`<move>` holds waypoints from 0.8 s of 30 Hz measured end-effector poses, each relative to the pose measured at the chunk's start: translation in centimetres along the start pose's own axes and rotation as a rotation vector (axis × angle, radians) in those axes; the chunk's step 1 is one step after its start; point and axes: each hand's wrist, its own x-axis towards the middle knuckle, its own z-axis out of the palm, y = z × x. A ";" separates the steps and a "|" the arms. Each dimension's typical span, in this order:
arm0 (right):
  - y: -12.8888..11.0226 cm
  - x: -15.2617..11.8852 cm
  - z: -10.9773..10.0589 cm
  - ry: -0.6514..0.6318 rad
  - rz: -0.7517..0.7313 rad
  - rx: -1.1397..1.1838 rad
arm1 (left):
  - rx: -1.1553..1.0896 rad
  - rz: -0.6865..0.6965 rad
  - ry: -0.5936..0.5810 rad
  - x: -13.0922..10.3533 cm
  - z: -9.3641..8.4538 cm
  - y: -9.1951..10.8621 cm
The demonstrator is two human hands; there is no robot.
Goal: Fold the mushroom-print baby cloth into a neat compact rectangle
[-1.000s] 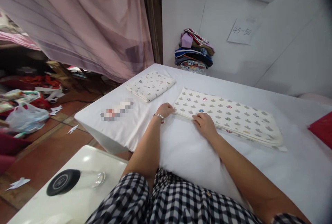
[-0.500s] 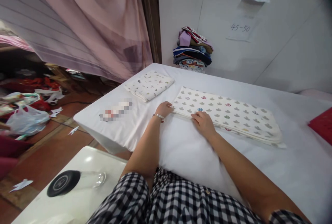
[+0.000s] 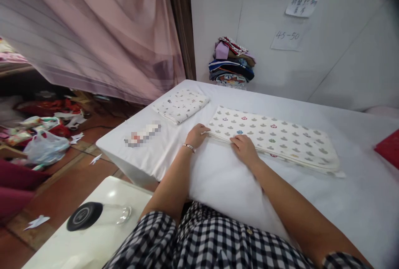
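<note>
Grey-print cloth (image 3: 277, 138): white, folded into a long flat strip with several layers at the near edge; lies on the white-covered table (image 3: 352, 215), under the fingertips at its near left part and running rightward, well beyond the right fingers. Print mostly grey, with a few red, blue, green and yellow motifs.

Left hand (image 3: 196, 136): thumb and fingers together, clamped on the near left corner of the cloth. Bracelet (image 3: 189, 148) on the wrist, behind these fingers.

Right hand (image 3: 246, 150): fingers bent, held close together, tips touching the near edge just right of the left fingers. Thumb partly hidden; cannot tell whether the edge is pinched.

Second folded cloth (image 3: 182, 105), white with a small scattered print: beyond the left fingers and to their left, apart from both hands. Pixelated object (image 3: 142, 135): left of the left fingers, near the table's side; identity not readable.

Clothes stack (image 3: 232, 63): past the far table edge, beyond the fingers. Upper paper note (image 3: 301, 6) and lower paper note (image 3: 286, 40), marked "45-50": on the wall, farther right. Red item (image 3: 388, 150): far right of the right fingers, partly out of view.
</note>
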 end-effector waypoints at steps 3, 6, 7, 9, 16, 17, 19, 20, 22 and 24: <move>0.2 -0.1 0.1 0.029 -0.008 0.023 | 0.079 0.052 0.091 0.0 -0.2 0.5; 0.3 -0.2 0.3 0.022 -0.016 0.017 | 0.157 -0.002 0.057 -0.2 -0.2 0.5; 0.3 -0.2 0.3 0.015 -0.018 0.012 | 0.161 -0.038 0.021 -0.3 -0.1 0.4; 0.2 -0.3 0.3 0.000 -0.017 0.000 | 0.120 -0.093 -0.030 -0.3 0.1 0.0; 0.0 -0.3 0.3 -0.002 -0.004 -0.010 | -0.115 -0.014 0.161 -0.5 0.1 0.3; -0.1 -0.3 0.3 0.007 -0.003 -0.007 | -0.107 0.019 0.191 -0.5 0.2 0.5; -0.1 -0.3 0.3 0.023 0.001 0.004 | -0.054 0.081 0.195 -0.6 0.4 0.9; -0.2 -0.3 0.3 0.027 0.002 0.012 | -0.013 0.105 0.171 -0.6 0.6 1.0; -0.2 -0.3 0.3 0.040 0.001 0.032 | 0.072 0.127 0.107 -0.5 1.1 1.0; -0.1 -0.4 0.3 0.064 -0.004 0.057 | 0.123 0.117 0.061 -0.4 1.3 0.9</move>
